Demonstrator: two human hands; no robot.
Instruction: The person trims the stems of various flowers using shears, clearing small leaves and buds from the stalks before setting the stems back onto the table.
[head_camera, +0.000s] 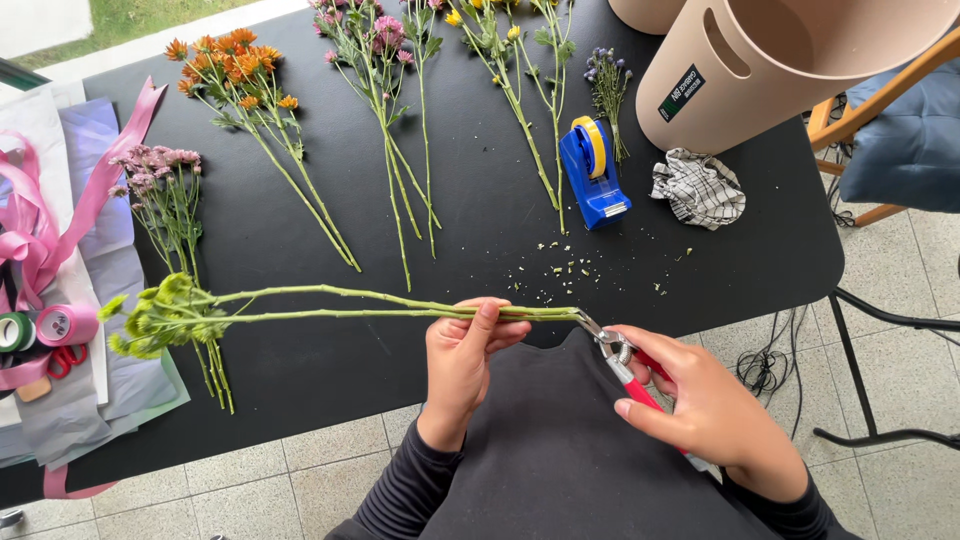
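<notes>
My left hand (462, 350) grips a bunch of long green stems with green flower heads (160, 315), held level over the black table (760, 250), heads pointing left. My right hand (700, 400) holds red-handled pruning shears (625, 365), with the blades set at the cut ends of the stems (560, 314). Small green stem bits (570, 268) lie scattered on the table just beyond.
Rows of orange flowers (235, 70), pink flowers (160, 175), purple-pink stems (380, 60) and yellow-bud stems (500, 60) lie on the table. A blue tape dispenser (592, 175), checked cloth (698, 188), tan buckets (780, 60), pink ribbon (60, 210), tape rolls (60, 325), wrapping paper.
</notes>
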